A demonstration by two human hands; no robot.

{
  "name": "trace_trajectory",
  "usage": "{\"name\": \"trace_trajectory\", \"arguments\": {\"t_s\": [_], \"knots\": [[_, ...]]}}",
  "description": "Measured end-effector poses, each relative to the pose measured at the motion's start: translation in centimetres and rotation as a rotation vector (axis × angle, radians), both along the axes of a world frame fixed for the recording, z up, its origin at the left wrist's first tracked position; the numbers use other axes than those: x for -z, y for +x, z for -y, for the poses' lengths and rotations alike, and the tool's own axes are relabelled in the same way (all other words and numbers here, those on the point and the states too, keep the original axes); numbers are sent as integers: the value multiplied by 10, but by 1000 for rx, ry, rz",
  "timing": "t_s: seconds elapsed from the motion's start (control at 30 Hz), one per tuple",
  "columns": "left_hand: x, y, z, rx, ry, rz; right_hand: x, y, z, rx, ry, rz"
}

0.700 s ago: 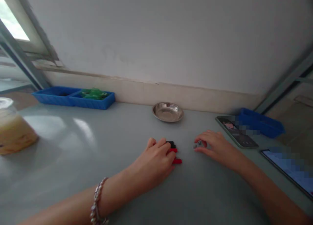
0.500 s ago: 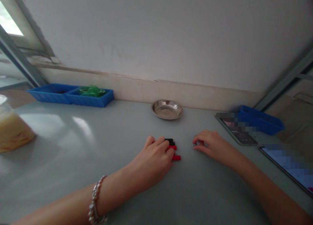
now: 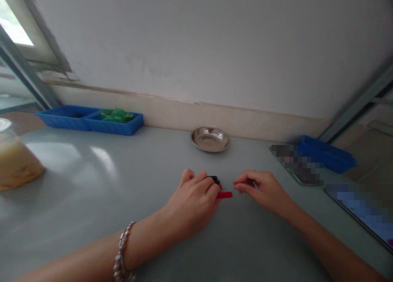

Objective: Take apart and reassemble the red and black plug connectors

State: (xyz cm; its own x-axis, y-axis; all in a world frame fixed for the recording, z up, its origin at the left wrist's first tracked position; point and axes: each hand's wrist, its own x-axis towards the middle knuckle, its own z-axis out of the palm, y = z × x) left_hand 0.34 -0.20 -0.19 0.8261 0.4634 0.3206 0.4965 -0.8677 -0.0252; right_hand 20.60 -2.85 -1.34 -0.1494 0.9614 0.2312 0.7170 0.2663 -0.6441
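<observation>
Left hand (image 3: 196, 198) closed over red stick (image 3: 225, 195) and black sticks (image 3: 214, 179), ends protruding, on table (image 3: 147, 163); right hand (image 3: 264, 190) beside them, fingertips drawn near each other, hold cannot be told; step appears to be keeping sticks together; next move seems to call for steady left grip; metal dish (image 3: 210, 141) behind; two phones (image 3: 307, 177) right, blue tray (image 3: 113, 128) far left; left hand obstructs view of sticks.

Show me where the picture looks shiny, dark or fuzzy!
Head view: the window glows white, upper left; glare streaks the table on the left. Head view: the table darkens toward bottom middle. Head view: square blocks cover parts of the farther phone and nearer phone. Head view: whatever the right hand may pinch is too blurry to tell.
</observation>
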Motion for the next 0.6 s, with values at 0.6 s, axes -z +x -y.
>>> {"name": "trace_trajectory", "arguments": {"t_s": [0.6], "knots": [[6,-3,-10,-53,-215,424,4,-17,6,53,-14,-583]]}}
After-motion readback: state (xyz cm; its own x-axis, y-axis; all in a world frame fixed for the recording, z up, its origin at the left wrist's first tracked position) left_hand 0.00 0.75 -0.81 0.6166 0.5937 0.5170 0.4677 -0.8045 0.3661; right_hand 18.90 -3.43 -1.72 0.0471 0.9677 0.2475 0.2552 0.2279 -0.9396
